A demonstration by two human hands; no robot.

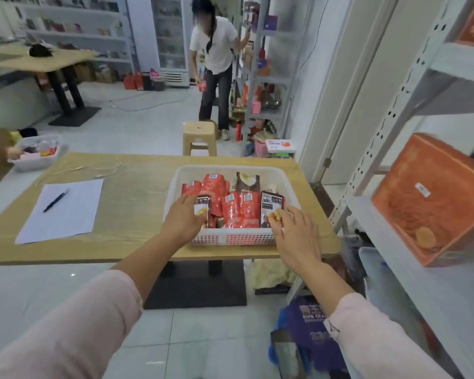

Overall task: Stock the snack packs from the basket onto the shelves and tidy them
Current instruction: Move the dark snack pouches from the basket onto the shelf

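Note:
A white plastic basket (230, 237) stands on the wooden table (137, 173), filled with several red snack packs (240, 207) and a few dark brown ones. My left hand (182, 218) reaches into the basket's left side and grips a small dark pack (202, 205) with a yellow picture. My right hand (296, 233) is at the basket's right front corner, its fingers pinching another dark pack (270, 205) that stands upright. The white metal shelves (433, 285) rise at the right.
An orange box (433, 203) sits on the right shelf. On the table lie a paper sheet (63, 212) with a pen, a cable and a small tray (36, 153). A stool (199, 138) and a person (216, 64) stand beyond. Bags (309, 332) lie on the floor.

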